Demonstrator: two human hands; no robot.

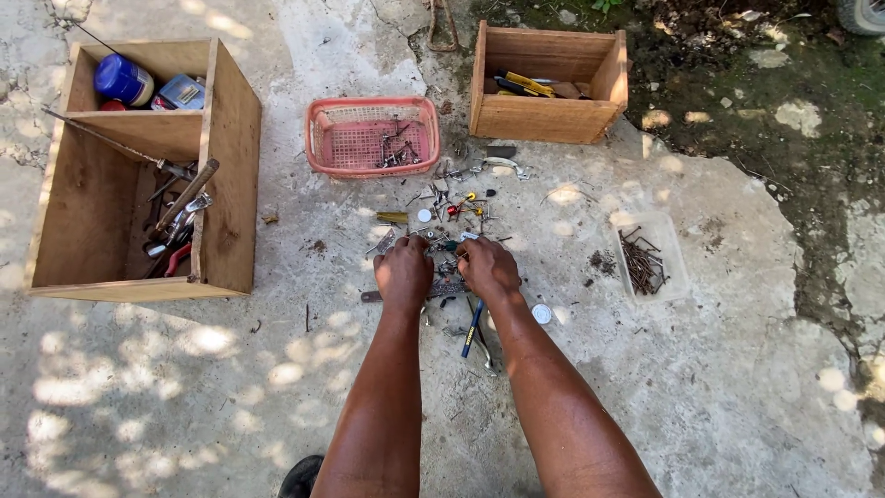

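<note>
I see cracked concrete ground (184, 387) carrying two wooden boxes (138, 175) (548, 83), a pink basket (373, 136), a clear tray (650, 258) and scattered small hardware (447, 207).

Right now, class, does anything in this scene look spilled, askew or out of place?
Yes. Small metal hardware lies scattered loose on the concrete between the pink basket and both hands, left hand and right hand, rather than in a container. In the big wooden box, a long rod sticks out askew over its edge.
</note>
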